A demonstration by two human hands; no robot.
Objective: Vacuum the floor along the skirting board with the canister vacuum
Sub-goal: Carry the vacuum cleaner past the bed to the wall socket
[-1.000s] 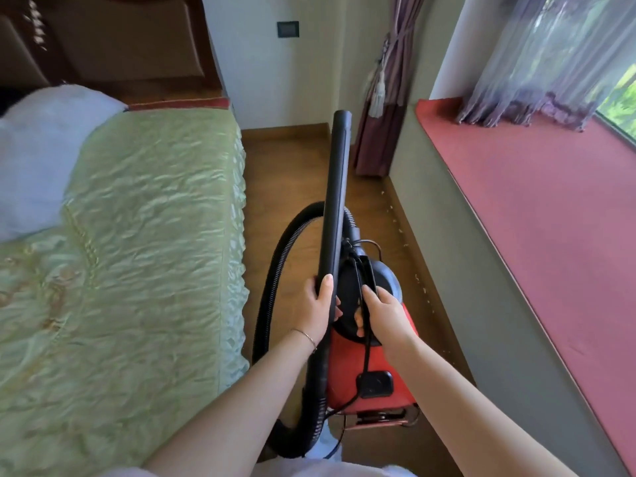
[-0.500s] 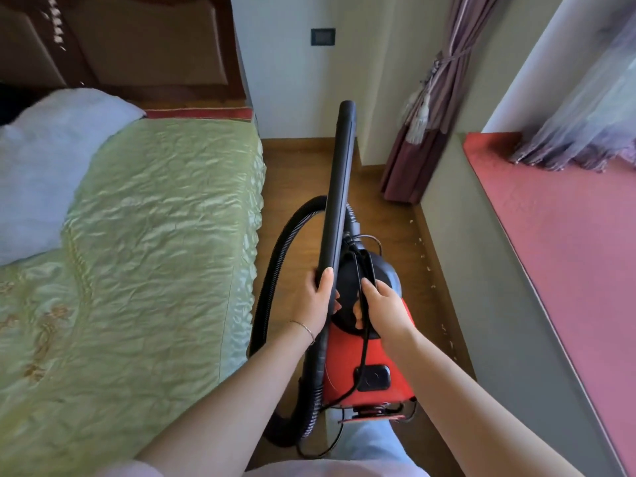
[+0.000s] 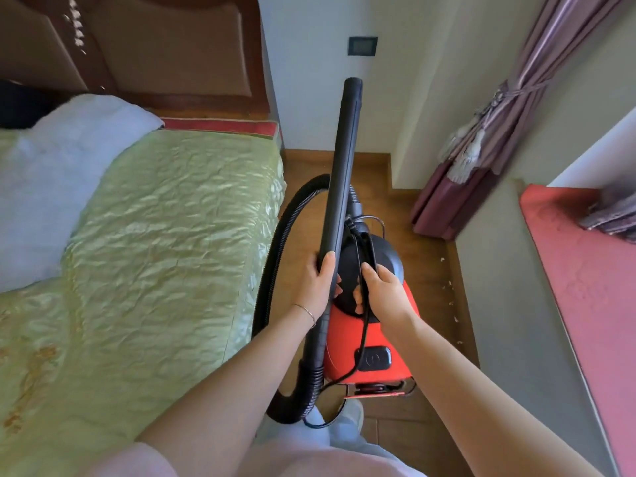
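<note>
A red canister vacuum (image 3: 373, 339) with a black top hangs over the wooden floor (image 3: 406, 215) between the bed and the wall. My right hand (image 3: 385, 290) is shut on its carry handle, with the black cord under my fingers. My left hand (image 3: 316, 284) grips the black wand (image 3: 340, 173), which points up and away from me. The ribbed hose (image 3: 275, 256) loops from the wand's lower end round the left side to the canister's front. The wooden skirting board (image 3: 461, 297) runs along the right wall, with pale crumbs (image 3: 447, 287) on the floor beside it.
A bed with a green cover (image 3: 155, 242) fills the left, close to the hose. On the right stands a window ledge with a red top (image 3: 585, 270). A tied purple curtain (image 3: 481, 160) hangs into the far corner. The floor strip between them is narrow.
The view has swung left and tilted down a little: the window has slid out of sight. Both hands keep the same grips on wand and handle.
</note>
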